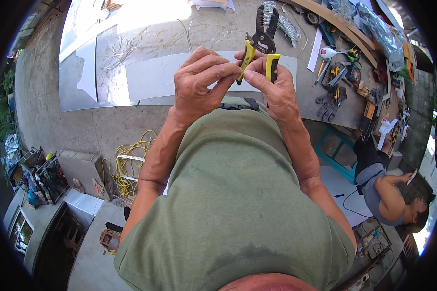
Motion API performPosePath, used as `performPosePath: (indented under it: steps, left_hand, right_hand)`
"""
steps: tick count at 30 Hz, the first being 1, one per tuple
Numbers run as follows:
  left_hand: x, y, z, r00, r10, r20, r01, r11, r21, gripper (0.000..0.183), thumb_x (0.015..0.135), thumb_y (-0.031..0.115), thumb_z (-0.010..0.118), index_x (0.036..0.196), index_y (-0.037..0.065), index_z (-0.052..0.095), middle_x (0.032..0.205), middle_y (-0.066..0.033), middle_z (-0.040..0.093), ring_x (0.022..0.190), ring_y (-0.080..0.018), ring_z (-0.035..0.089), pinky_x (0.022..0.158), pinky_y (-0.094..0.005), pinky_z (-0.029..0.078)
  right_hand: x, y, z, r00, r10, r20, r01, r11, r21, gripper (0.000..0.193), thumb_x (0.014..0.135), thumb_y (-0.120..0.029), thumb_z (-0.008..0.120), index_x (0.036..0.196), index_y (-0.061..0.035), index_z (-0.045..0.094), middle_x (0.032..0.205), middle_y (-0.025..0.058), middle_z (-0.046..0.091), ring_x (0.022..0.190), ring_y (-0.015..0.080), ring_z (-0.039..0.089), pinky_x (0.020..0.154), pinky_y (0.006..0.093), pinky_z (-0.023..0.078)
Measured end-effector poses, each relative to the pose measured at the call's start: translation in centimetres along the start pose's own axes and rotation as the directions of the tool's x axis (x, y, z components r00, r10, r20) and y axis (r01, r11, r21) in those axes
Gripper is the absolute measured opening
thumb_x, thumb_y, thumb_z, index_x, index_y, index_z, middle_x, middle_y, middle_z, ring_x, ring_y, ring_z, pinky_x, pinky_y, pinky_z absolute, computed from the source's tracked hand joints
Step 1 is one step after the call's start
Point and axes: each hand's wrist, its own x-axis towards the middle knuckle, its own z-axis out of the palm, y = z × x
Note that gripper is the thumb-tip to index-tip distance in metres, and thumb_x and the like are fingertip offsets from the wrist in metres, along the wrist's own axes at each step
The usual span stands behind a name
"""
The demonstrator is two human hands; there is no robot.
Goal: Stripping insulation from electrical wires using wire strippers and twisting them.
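Both my hands are raised in front of my chest, over my green shirt. A pair of black pliers with yellow handles (pixel 260 42) points up and away from me, jaws apart. My right hand (pixel 274 90) grips the right yellow handle. My left hand (pixel 199 79) pinches the tip of the left yellow handle between thumb and fingers. Whether anything small lies between my fingertips is hidden.
On the concrete ground lie flat grey sheet pieces (pixel 150 77) and coiled wire (pixel 282 22). Tools and gloves (pixel 336 80) are scattered at right beside a curved wooden strip (pixel 344 26). Another person (pixel 388 194) sits at lower right. A yellow cable (pixel 131 162) is coiled at lower left.
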Motion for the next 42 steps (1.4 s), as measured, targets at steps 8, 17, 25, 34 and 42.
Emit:
performPosePath:
  steps: [8, 17, 25, 34, 42]
  left_hand:
    - [-0.7, -0.8, -0.7, 0.953, -0.302, 0.028, 0.298, 0.913, -0.278, 0.01, 0.076, 0.003, 0.081, 0.084, 0.007, 0.076, 0.075, -0.0025, 0.071, 0.071, -0.0113, 0.06, 0.062, -0.0269, 0.049]
    - [-0.6, -0.8, -1.1, 0.926, -0.359, 0.116, 0.377, 0.877, -0.298, 0.006, 0.079, 0.004, 0.079, 0.084, 0.004, 0.076, 0.074, -0.0047, 0.07, 0.069, -0.0121, 0.063, 0.064, -0.0263, 0.052]
    - [-0.8, -0.5, -1.1, 0.899, -0.404, 0.172, 0.438, 0.853, -0.285, 0.007, 0.079, 0.004, 0.079, 0.084, 0.002, 0.076, 0.076, -0.0073, 0.07, 0.07, -0.0129, 0.065, 0.063, -0.0261, 0.053]
    - [-0.8, -0.6, -0.4, 0.938, -0.324, 0.126, 0.346, 0.909, -0.233, 0.01, 0.079, 0.003, 0.079, 0.086, 0.007, 0.075, 0.078, -0.0021, 0.072, 0.075, -0.0134, 0.06, 0.064, -0.0285, 0.049]
    - [-0.7, -0.9, -0.2, 0.979, -0.189, 0.071, 0.198, 0.968, -0.154, 0.014, 0.074, 0.004, 0.082, 0.086, 0.011, 0.077, 0.08, 0.0002, 0.073, 0.077, -0.0157, 0.06, 0.068, -0.0303, 0.049]
  right_hand:
    - [-0.8, -0.4, 0.0, 0.992, -0.025, -0.125, 0.018, 0.998, -0.059, 0.023, 0.094, -0.018, 0.07, 0.109, -0.0012, 0.064, 0.122, 0.0103, 0.063, 0.108, 0.0185, 0.061, 0.095, 0.0368, 0.05]
    - [-0.1, -0.7, 0.0, 0.922, -0.387, 0.023, 0.345, 0.791, -0.506, 0.032, 0.08, -0.011, 0.081, 0.107, -0.0017, 0.066, 0.122, 0.0127, 0.061, 0.113, 0.0275, 0.062, 0.096, 0.039, 0.049]
    - [0.2, -0.2, 0.0, 0.846, -0.513, 0.145, 0.453, 0.548, -0.703, 0.022, 0.084, -0.012, 0.078, 0.096, 0.0022, 0.066, 0.121, 0.0167, 0.06, 0.104, 0.0297, 0.064, 0.082, 0.0373, 0.053]
    - [-0.1, -0.3, 0.0, 0.912, -0.401, 0.087, 0.373, 0.724, -0.58, 0.015, 0.089, -0.009, 0.072, 0.092, 0.0027, 0.064, 0.12, 0.0152, 0.063, 0.101, 0.0278, 0.067, 0.082, 0.0367, 0.053]
    - [-0.3, -0.1, 0.0, 0.97, -0.239, -0.039, 0.206, 0.901, -0.383, 0.016, 0.089, -0.013, 0.073, 0.089, 0.0001, 0.064, 0.117, 0.0119, 0.066, 0.106, 0.0243, 0.065, 0.09, 0.0373, 0.051]
